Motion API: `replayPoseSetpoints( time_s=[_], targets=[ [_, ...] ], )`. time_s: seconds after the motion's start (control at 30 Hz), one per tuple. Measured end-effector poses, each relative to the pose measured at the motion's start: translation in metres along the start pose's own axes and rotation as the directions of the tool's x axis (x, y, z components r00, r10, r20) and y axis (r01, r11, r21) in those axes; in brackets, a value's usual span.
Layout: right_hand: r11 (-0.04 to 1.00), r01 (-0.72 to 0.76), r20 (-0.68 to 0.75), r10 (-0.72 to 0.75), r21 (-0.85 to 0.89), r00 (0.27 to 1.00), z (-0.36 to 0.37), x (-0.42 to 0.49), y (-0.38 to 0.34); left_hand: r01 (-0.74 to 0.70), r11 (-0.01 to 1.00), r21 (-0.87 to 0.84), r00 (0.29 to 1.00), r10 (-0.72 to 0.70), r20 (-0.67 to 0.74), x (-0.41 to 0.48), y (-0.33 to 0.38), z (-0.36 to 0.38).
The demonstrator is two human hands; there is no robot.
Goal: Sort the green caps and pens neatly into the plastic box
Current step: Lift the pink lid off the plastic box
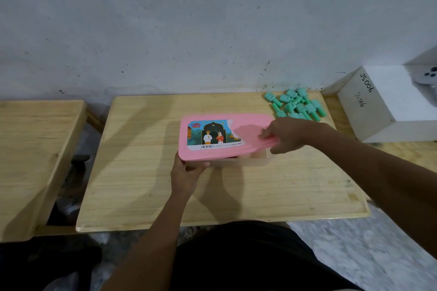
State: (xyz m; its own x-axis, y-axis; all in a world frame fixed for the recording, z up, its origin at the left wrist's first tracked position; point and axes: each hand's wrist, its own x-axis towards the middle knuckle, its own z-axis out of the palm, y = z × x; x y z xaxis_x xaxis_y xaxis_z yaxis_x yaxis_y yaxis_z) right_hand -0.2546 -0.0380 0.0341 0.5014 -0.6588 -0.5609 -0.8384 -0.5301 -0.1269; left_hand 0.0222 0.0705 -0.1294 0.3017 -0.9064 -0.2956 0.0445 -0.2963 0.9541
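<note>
Head view: we see the left hand (189, 170) curled round the near-left corner of the plastic box (257, 160). The right hand (289, 137), arm outstretched, pinches the right edge of the pink lid (250, 125), which seems slightly lifted. The green caps (295, 105) lie piled far right on the table (142, 184).

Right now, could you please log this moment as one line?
left hand: holds plastic box; right hand: grips pink lid edge; lid: partly raised; green caps: piled on table, far right
</note>
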Motion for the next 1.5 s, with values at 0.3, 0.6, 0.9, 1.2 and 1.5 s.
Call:
replayPoseSetpoints(
  time_s=[0.3, 0.6, 0.9, 1.2, 1.5],
  targets=[
    [0.997, -0.06, -0.091, 0.064, 0.044, 0.994, 0.016, -0.009, -0.006, -0.032, 0.996, 0.088, 0.999, 0.033, -0.018, -0.007, 0.003, 0.01],
    [0.989, -0.098, -0.137, 0.113, 0.108, 0.984, 0.024, -0.01, -0.007, -0.021, 0.998, 0.061, 0.99, 0.029, -0.141, -0.021, 0.015, 0.048],
    [0.993, -0.074, -0.142, 0.086, 0.09, 0.986, 0.045, -0.005, -0.003, 0.052, 0.998, 0.036, 0.98, -0.044, -0.192, -0.021, 0.015, 0.053],
    [0.998, -0.04, -0.176, 0.048, 0.047, 0.983, 0.054, -0.01, -0.005, 0.006, 0.998, -0.063, 0.983, -0.017, -0.185, -0.018, 0.004, 0.047],
    [0.968, 0.011, -0.532, 0.129, 0.252, 0.837, 0.009, -0.023, 0.001, 0.171, 0.981, 0.087, 0.982, -0.163, -0.092, -0.024, 0.008, 0.042]
  ],
)
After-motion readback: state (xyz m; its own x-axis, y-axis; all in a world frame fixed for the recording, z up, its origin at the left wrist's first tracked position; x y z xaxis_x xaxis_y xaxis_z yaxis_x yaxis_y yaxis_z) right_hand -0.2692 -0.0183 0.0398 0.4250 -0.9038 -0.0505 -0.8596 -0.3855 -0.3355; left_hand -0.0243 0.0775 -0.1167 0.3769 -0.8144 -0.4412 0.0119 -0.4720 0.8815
